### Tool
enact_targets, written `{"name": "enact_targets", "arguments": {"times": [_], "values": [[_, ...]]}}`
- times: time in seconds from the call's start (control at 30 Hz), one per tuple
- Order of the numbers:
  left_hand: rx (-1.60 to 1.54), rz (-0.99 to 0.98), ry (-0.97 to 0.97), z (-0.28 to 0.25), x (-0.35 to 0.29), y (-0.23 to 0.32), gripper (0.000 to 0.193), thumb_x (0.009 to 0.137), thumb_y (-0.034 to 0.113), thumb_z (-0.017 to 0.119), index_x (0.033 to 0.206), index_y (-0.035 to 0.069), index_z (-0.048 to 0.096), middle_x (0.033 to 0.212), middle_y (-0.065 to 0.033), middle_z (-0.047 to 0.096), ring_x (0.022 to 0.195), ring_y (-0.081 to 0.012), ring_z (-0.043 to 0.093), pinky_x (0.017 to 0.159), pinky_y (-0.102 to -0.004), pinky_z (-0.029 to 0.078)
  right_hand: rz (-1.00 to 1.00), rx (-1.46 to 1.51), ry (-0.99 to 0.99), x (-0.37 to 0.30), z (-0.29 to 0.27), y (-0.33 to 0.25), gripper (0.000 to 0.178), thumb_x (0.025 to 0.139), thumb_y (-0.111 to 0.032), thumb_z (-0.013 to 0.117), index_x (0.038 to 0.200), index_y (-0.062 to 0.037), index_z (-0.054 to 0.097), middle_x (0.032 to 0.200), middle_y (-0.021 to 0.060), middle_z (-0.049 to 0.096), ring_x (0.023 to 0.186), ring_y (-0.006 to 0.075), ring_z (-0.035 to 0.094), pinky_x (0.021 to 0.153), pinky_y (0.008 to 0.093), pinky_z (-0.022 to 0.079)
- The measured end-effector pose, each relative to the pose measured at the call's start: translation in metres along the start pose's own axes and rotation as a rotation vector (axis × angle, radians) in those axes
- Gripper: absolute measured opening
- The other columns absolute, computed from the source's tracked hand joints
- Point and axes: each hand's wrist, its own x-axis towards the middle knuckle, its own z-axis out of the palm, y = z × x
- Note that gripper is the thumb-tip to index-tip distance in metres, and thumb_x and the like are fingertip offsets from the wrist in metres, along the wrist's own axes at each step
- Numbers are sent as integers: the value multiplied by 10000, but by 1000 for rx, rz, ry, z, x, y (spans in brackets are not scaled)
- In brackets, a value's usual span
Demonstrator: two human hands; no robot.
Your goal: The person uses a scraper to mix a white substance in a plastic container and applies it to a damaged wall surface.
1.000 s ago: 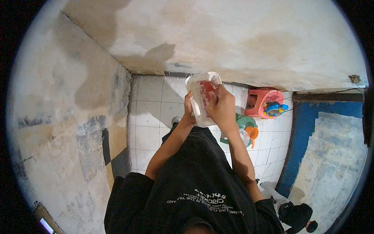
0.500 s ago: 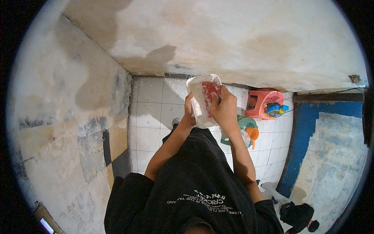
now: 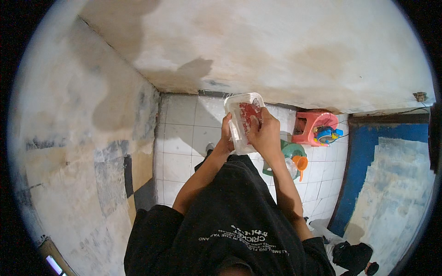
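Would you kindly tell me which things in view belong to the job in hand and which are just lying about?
Seemingly part of the job:
White plastic tub, held by the left hand
Red scraper, held by the right hand

Apparently just lying about:
Pink stool
Blue-and-yellow item at the stool, kind unclear
Green container
Orange scoop
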Motion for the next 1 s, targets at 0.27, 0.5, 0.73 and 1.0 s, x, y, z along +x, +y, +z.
{"name": "enact_targets", "arguments": {"times": [0.27,0.5,0.73,1.0], "values": [[-60,14,-97,-9,5,0,619,849,433,430,1340,59,400,1295,-138,498,1202,-288,476,1060,-435,334,-3,-4,35,5,-1,-2,84,793,-20,552,837,51,545,769,293,604,734,464,604,616,472,494],[-92,-4,-134,-10,5,2,606,850,432,440,1320,51,417,1271,-144,514,1181,-294,492,1045,-438,354,8,16,14,5,1,-2,106,782,-21,573,853,54,549,766,283,604,723,461,599,616,475,490],[2,5,-62,-10,2,5,657,849,518,422,1318,58,434,1235,-146,547,1129,-299,539,990,-448,422,-13,3,25,7,4,0,124,780,-25,583,870,50,542,768,291,598,716,476,593,616,489,482],[11,17,-7,-14,4,7,631,862,500,420,1303,50,450,1229,-144,550,1108,-289,549,971,-433,434,53,6,14,6,7,1,108,780,-11,561,855,61,536,770,292,599,733,472,595,631,498,484]]}}
